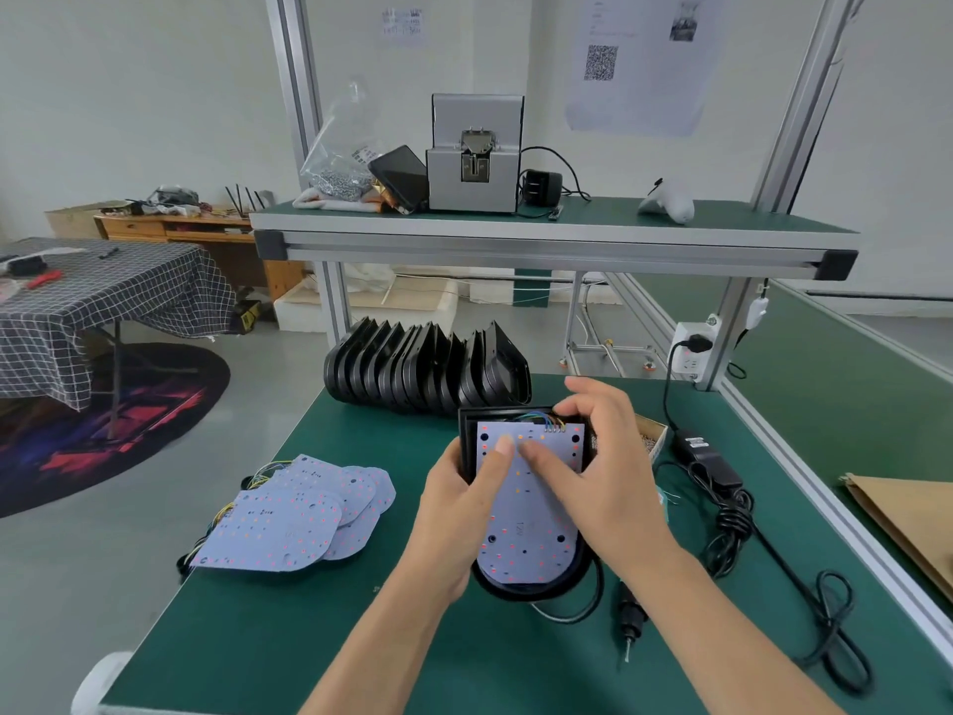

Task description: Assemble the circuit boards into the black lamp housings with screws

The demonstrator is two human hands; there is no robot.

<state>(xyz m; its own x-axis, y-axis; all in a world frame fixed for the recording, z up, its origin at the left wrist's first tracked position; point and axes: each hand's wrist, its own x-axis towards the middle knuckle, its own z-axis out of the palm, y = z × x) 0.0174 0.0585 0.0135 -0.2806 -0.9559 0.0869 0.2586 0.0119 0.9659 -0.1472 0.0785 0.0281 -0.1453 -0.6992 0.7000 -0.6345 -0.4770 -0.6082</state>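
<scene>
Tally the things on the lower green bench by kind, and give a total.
Circuit board in the housing: 1
Housing being held: 1
Loose circuit boards in the pile: at least 4, overlapping
Row of empty housings: count unclear
Electric screwdriver: 1
Power adapter: 1
Screw box: 1
Total: at least 9, plus the row.

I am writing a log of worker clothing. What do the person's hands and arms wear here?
Nothing is worn. The left hand and right hand are bare, without gloves, rings or a watch. Both forearms are bare as far as the picture's lower edge; no sleeve shows.
</scene>
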